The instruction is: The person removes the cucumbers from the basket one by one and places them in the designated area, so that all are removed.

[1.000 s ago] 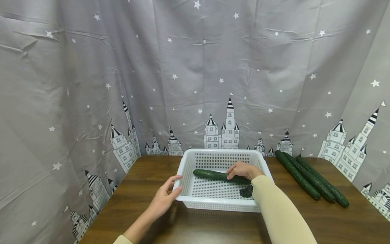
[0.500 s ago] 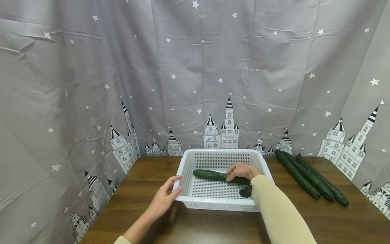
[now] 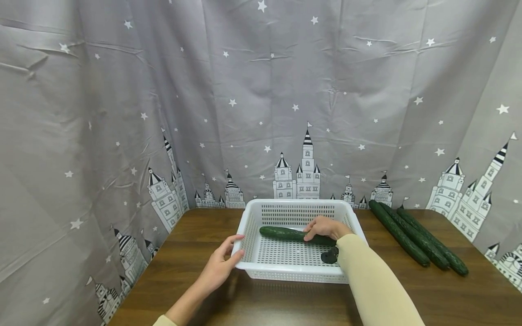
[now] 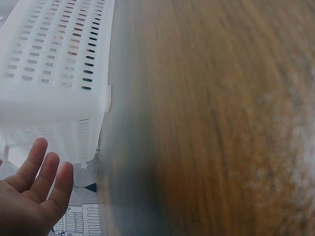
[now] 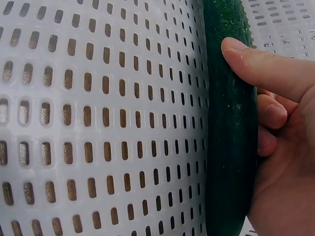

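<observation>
A white perforated plastic basket [image 3: 285,271] stands on the table. My left hand [image 3: 220,262] is at its left side, with the thumb and forefinger spread and touching the rim. In the left wrist view, three loosely extended fingers of the left hand [image 4: 37,191] show beside the basket wall [image 4: 49,105]. Inside the basket, my right hand [image 3: 322,227] holds a dark green cucumber [image 3: 279,233] that lies crosswise towards the back. The right wrist view shows the thumb over the cucumber [image 5: 229,147] and curled fingers behind it; the right end is partly hidden in the head view.
Three more cucumbers [image 3: 416,237] lie side by side on the wooden table [image 3: 195,226], right of the basket. A black wrist-worn device [image 3: 329,256] shows under the right sleeve, over the basket. A grey curtain [image 3: 244,113] with printed castles hangs behind the table.
</observation>
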The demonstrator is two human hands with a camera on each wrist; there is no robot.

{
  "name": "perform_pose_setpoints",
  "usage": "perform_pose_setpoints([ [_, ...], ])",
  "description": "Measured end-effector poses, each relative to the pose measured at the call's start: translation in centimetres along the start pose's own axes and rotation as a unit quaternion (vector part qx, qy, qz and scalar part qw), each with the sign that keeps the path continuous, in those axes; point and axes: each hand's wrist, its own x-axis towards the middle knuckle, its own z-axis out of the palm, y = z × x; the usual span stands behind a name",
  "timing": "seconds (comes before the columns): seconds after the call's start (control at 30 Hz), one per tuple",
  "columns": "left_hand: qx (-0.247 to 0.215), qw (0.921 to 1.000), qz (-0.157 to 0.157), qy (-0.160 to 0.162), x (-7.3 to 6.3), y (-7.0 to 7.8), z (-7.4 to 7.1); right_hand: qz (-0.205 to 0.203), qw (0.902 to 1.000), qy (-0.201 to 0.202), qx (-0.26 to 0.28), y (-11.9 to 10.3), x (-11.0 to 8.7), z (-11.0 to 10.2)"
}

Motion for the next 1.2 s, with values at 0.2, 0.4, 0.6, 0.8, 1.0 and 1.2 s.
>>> perform_pose_setpoints([
  [0.2, 0.001, 1.0000, -0.001, 0.004, -0.1, 0.0, 0.1, 0.002, 1.0000, 0.000, 0.003, -0.2, -0.1, -0.2],
  [0.4, 0.002, 0.9999, 0.011, 0.002, -0.1, 0.2, 0.3, 0.006, 1.0000, -0.002, 0.000, -0.1, -0.1, -0.7],
  [0.6, 0.006, 0.9998, 0.016, 0.005, -0.1, 0.3, 0.3, -0.003, 1.0000, -0.006, -0.004, -0.3, 0.0, -0.9],
  [0.8, 0.006, 1.0000, -0.005, 0.005, -0.1, 0.3, 0.1, -0.004, 1.0000, -0.007, -0.002, -0.8, 0.0, -0.8],
  [1.0, 0.005, 0.9999, -0.008, 0.006, -0.1, 0.3, 0.1, -0.013, 0.9999, 0.001, -0.004, -1.2, 0.2, -0.8],
  [1.2, 0.000, 1.0000, -0.006, 0.003, -0.1, 0.2, 0.1, -0.021, 0.9998, 0.005, 0.000, -1.3, 0.2, -1.0],
])
